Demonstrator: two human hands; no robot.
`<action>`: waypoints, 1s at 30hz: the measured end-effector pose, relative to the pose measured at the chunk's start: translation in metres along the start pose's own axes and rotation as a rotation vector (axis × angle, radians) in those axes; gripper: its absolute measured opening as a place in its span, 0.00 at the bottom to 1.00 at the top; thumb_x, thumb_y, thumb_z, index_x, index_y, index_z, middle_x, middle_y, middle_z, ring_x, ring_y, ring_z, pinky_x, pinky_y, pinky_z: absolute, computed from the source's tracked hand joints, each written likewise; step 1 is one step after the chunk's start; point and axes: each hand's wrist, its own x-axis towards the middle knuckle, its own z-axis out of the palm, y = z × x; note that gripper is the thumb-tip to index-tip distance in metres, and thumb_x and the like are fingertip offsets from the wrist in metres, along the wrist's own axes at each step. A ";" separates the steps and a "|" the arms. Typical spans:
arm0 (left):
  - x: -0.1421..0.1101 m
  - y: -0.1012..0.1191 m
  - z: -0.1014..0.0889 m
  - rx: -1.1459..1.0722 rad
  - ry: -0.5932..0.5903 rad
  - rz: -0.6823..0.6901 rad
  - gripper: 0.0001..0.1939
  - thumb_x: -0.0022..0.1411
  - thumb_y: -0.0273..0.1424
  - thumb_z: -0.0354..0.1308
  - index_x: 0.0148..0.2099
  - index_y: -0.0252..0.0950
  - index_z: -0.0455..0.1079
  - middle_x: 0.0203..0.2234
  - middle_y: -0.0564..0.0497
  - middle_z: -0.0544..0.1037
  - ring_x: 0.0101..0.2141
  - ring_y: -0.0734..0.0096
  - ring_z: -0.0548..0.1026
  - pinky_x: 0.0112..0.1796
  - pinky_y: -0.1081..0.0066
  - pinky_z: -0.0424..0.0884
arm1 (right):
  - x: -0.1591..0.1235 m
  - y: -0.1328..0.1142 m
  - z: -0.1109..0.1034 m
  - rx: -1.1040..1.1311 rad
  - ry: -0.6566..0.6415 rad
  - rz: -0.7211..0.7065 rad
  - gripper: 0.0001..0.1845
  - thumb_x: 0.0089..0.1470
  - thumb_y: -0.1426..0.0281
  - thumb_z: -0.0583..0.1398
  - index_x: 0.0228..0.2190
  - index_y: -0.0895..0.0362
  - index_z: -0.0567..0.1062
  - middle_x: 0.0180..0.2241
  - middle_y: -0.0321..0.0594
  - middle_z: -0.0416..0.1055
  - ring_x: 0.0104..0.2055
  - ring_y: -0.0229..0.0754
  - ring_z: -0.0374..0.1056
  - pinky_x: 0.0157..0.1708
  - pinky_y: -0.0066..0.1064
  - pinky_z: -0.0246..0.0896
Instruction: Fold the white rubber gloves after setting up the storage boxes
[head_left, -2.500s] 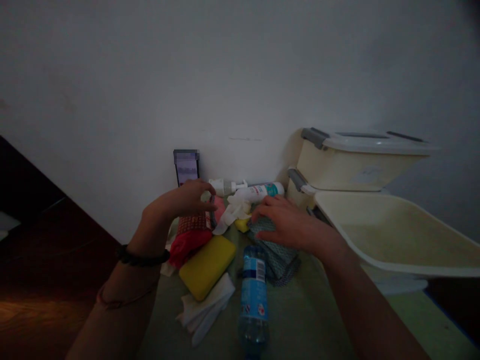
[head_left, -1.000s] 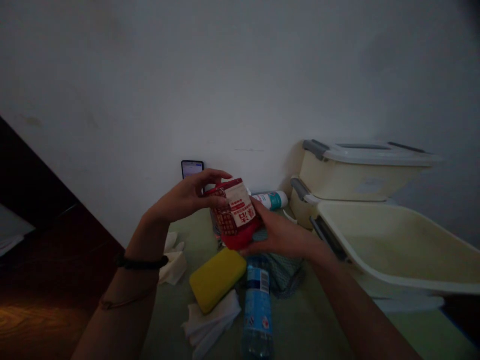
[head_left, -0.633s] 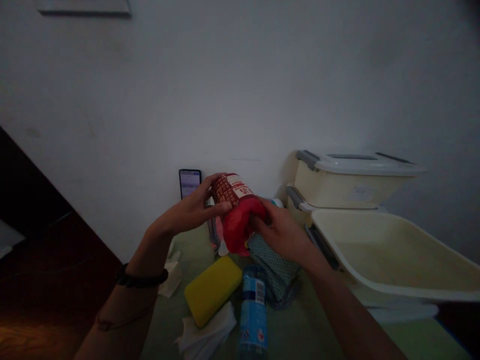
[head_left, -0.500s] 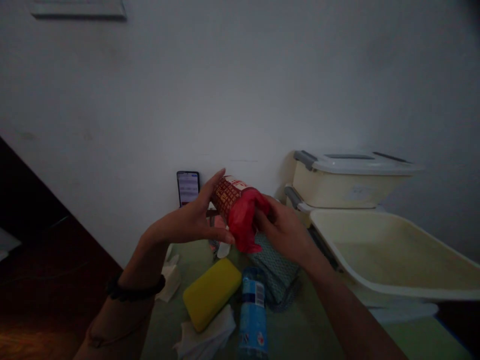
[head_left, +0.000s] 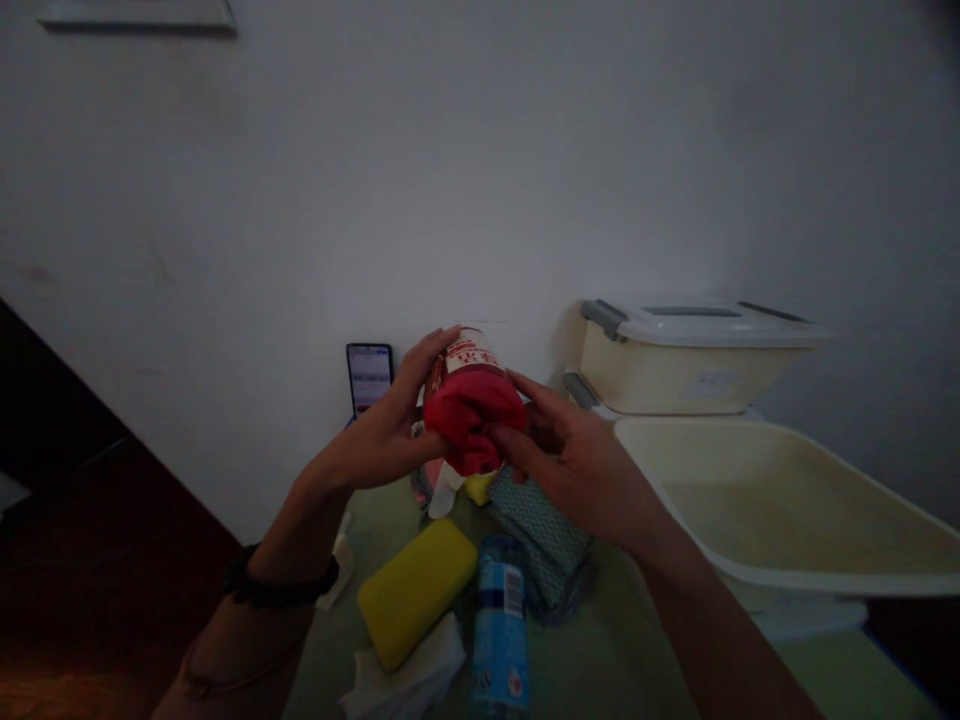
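Observation:
In the head view, a printed brown-and-white can [head_left: 471, 350] is tilted toward me above the table. Thin red wrapping [head_left: 476, 405], cloth or plastic, covers its near end and bunches at the middle. My left hand [head_left: 397, 415] grips the can from the left, thumb below and fingers along its upper side. My right hand [head_left: 559, 450] is closed on the red wrapping's gathered part, thumb and fingers pinching it. Below them lie a yellow sponge [head_left: 417, 592], a blue-labelled bottle [head_left: 501, 630] and a folded grey-green cloth [head_left: 544, 540].
A phone [head_left: 370, 375] leans against the wall at the back left. White tissues [head_left: 409, 670] lie by the sponge. On the right are a lidded cream storage box [head_left: 675, 375] and an open cream tub [head_left: 795, 500]. The green tabletop [head_left: 592, 660] is under everything.
The can has turned so its wrapped end faces me more. My right hand has shifted slightly left and down, and the wrapping is bunched more tightly against the can's end.

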 end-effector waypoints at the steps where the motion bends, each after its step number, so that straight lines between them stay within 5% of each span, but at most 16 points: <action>1: 0.000 0.001 0.002 -0.025 0.005 -0.012 0.47 0.54 0.33 0.63 0.68 0.43 0.41 0.67 0.43 0.47 0.62 0.47 0.56 0.57 0.55 0.63 | 0.000 -0.001 -0.001 -0.018 0.018 -0.002 0.27 0.58 0.67 0.57 0.58 0.57 0.64 0.25 0.33 0.70 0.24 0.34 0.64 0.24 0.25 0.60; 6: 0.002 0.000 0.010 -0.016 0.044 0.011 0.44 0.54 0.29 0.58 0.68 0.40 0.41 0.67 0.44 0.50 0.61 0.50 0.59 0.57 0.57 0.62 | -0.001 -0.002 -0.005 -0.151 0.085 -0.033 0.26 0.57 0.67 0.57 0.57 0.57 0.66 0.20 0.30 0.67 0.20 0.32 0.62 0.21 0.24 0.56; 11: 0.006 -0.001 0.018 0.015 0.150 -0.002 0.40 0.53 0.28 0.55 0.67 0.38 0.47 0.64 0.43 0.57 0.59 0.51 0.61 0.59 0.56 0.58 | -0.003 -0.005 -0.008 -0.221 -0.044 -0.016 0.37 0.55 0.64 0.59 0.63 0.60 0.55 0.30 0.38 0.76 0.27 0.38 0.70 0.26 0.29 0.64; 14: 0.009 0.000 0.022 0.026 0.168 -0.037 0.39 0.52 0.29 0.56 0.65 0.37 0.49 0.64 0.41 0.57 0.58 0.50 0.63 0.58 0.55 0.59 | -0.001 -0.004 -0.008 -0.336 -0.025 -0.004 0.37 0.54 0.64 0.60 0.61 0.61 0.57 0.34 0.42 0.77 0.30 0.41 0.72 0.29 0.32 0.65; 18: 0.008 0.001 0.021 -0.021 0.100 -0.066 0.40 0.51 0.28 0.58 0.65 0.35 0.48 0.65 0.40 0.55 0.57 0.50 0.63 0.57 0.55 0.62 | 0.001 -0.003 -0.006 -0.390 0.032 0.002 0.30 0.56 0.67 0.58 0.58 0.61 0.63 0.32 0.42 0.78 0.29 0.42 0.72 0.29 0.32 0.64; 30: -0.002 0.011 0.010 -0.044 -0.051 0.019 0.45 0.53 0.31 0.64 0.68 0.45 0.44 0.66 0.46 0.52 0.59 0.52 0.62 0.56 0.58 0.65 | -0.002 -0.004 -0.004 -0.357 0.184 0.008 0.32 0.52 0.63 0.61 0.57 0.57 0.65 0.28 0.40 0.78 0.26 0.42 0.72 0.27 0.31 0.64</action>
